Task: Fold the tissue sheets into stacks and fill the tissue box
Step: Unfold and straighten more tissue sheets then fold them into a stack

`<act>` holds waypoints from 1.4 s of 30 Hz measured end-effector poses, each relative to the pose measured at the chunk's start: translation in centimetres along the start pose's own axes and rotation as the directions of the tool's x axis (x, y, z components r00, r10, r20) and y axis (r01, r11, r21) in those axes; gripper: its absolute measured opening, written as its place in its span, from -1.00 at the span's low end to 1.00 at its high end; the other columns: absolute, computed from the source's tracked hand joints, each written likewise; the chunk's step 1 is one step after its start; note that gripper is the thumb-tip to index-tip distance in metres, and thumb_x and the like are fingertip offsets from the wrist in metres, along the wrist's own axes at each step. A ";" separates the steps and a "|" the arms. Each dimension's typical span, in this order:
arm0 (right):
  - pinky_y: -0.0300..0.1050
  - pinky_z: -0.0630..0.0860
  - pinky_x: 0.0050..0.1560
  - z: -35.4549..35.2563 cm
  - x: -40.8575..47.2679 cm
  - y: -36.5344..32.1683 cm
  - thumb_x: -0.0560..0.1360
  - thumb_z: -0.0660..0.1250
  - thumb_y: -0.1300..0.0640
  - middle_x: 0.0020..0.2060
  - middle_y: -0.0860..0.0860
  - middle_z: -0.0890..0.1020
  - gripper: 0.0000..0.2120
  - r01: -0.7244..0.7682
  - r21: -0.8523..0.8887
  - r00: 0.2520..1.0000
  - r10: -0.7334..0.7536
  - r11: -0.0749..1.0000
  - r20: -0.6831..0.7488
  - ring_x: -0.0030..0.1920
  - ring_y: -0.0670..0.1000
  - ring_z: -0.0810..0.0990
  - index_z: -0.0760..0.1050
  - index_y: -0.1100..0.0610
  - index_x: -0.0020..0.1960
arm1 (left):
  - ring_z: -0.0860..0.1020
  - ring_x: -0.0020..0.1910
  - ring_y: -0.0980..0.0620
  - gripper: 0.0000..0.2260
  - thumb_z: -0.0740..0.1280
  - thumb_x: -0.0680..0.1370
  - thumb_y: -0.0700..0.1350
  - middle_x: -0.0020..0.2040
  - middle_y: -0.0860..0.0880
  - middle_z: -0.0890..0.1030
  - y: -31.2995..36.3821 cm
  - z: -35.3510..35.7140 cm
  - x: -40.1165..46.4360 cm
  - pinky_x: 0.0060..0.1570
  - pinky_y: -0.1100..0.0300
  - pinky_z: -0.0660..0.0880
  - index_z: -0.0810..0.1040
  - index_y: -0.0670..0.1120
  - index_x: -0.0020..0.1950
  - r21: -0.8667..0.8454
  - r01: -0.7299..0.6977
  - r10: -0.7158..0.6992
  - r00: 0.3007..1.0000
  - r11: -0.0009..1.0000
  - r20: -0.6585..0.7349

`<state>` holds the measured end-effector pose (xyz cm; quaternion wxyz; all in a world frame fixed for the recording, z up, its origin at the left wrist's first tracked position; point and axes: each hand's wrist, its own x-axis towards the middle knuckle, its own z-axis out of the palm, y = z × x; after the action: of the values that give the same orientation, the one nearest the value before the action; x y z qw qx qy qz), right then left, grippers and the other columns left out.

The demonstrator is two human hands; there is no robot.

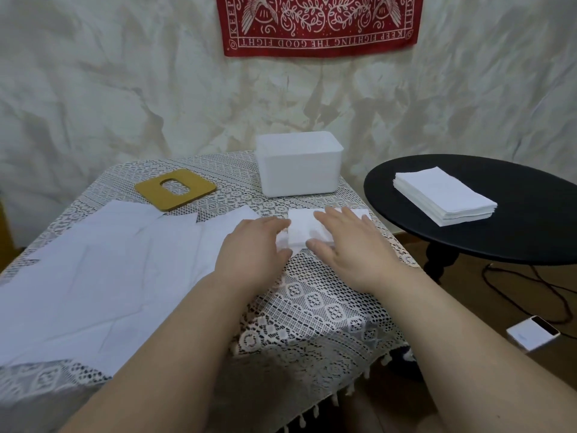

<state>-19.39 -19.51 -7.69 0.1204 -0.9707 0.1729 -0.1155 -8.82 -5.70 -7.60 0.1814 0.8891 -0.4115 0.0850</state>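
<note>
A small folded stack of white tissue (304, 228) lies on the lace-covered table (312, 307), in front of the open white tissue box (298, 164). My left hand (253, 248) touches the stack's left edge with relaxed fingers. My right hand (349, 242) lies flat over its right part, fingers straight, thumb at the near edge. Several unfolded white sheets (103, 276) are spread over the table's left half. The box's yellow lid (175, 189) with an oval slot lies flat behind them.
A round black side table (530, 239) stands to the right and carries a neat pile of tissues (443, 200). On the floor lie dark cables (515, 292) and a small white device (532, 334). A red bandana (318, 23) hangs on the wall.
</note>
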 end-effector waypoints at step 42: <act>-0.16 0.42 0.14 3.5 3.4 -11.6 0.57 0.21 0.11 0.10 -0.03 0.64 -0.73 0.001 0.229 0.984 0.040 0.973 -0.175 0.13 0.03 0.54 0.54 0.02 0.23 | 0.39 0.33 0.06 -0.52 0.40 0.45 0.08 0.33 0.07 0.48 -13.2 -5.0 -5.0 0.15 0.21 0.33 0.43 0.12 0.35 -0.150 0.369 -0.381 0.923 0.917 -0.060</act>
<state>-11.83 -9.48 -7.19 0.2161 -0.9344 0.1781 -0.2200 -1.98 7.64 -7.82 0.2724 0.9325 -0.2297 0.0593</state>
